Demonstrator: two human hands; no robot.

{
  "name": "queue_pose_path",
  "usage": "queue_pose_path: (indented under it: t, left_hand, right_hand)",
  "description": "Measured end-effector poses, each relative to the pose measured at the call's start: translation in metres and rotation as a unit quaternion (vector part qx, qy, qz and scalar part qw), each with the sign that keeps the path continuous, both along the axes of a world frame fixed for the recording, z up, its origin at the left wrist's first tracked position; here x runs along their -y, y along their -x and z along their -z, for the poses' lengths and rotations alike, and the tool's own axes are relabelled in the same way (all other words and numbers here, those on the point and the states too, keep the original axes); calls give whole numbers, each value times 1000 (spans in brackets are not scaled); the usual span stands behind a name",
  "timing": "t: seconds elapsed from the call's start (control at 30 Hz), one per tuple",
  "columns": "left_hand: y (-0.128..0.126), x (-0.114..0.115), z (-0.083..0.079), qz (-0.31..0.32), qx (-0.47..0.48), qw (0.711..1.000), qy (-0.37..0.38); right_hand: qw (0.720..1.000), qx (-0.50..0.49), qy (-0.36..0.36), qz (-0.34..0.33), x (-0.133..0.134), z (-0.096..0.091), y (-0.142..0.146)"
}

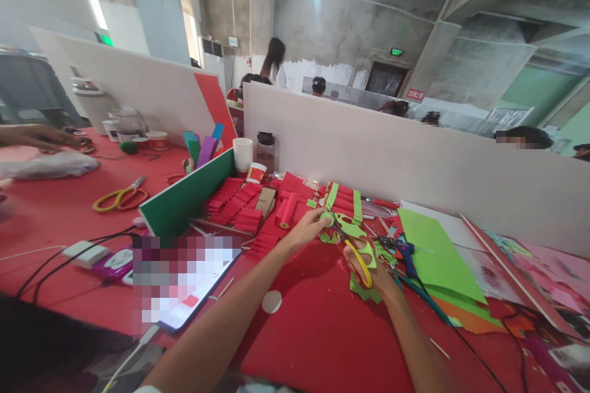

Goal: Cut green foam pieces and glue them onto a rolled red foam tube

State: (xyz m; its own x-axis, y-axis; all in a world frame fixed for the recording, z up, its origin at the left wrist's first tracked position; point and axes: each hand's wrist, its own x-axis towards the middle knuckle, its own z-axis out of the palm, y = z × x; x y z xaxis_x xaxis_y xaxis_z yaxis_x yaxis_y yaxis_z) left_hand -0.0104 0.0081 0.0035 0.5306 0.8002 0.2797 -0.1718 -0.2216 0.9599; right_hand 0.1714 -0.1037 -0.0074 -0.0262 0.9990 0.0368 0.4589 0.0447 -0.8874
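My left hand (308,228) pinches a piece of cut green paper (346,228) and holds it up over the red table (313,331). My right hand (369,270) grips yellow-handled scissors (357,255) whose blades point up into the green paper. Green offcuts (364,290) lie under my right hand. Right behind the paper sit red paper rolls with green bands (343,199).
Stacks of folded red paper (235,202), a green board (184,202), cups (243,153), a dark jar (266,150), green and orange sheets (437,258) and a glue gun (401,249) crowd the table. A second pair of scissors (120,198) lies at left beside another person's hand (41,137). White dividers stand behind.
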Motion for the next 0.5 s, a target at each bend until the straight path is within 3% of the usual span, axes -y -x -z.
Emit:
queue_pose_path:
  t: [0.17,0.37,0.5]
  left_hand:
    - [1,-2,0,9,-7,1000,-2]
    - [-1,-2,2,-3,-14,1000,17]
    - [-1,1,1,21,6,1000,13]
  right_hand:
    - [999,-17,-6,-39,-2,-1,-3]
    - [999,-31,-23,-25,-5,1,-2]
    - [998,-57,-28,-19,-9,11,-4]
